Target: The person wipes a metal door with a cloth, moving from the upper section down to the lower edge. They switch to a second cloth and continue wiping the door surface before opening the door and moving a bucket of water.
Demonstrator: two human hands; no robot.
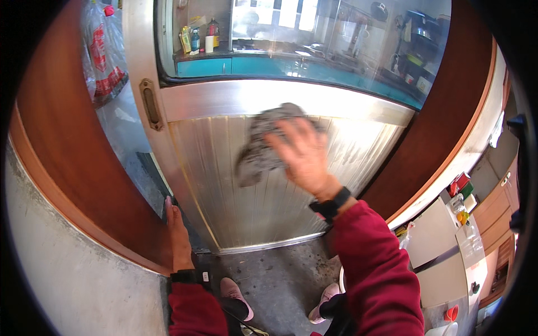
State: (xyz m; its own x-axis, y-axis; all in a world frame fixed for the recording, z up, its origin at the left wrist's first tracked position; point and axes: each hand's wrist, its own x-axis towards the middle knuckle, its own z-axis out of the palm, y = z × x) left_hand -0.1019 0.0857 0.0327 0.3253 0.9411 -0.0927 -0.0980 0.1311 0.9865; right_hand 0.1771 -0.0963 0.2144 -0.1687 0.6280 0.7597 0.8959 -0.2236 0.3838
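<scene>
In the head view, the right hand (305, 154) lies spread-fingered over the mottled grey cloth (259, 147) on the ribbed door panel (235, 207), where even pressure along the grooves should serve best, while the straight-fingered left hand (178, 234), seemingly empty, is beside the brown frame (73, 117)

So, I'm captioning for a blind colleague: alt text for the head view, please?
A person's right hand presses a grey cloth against a metal door below its window; the left hand is at the brown door frame.
</scene>
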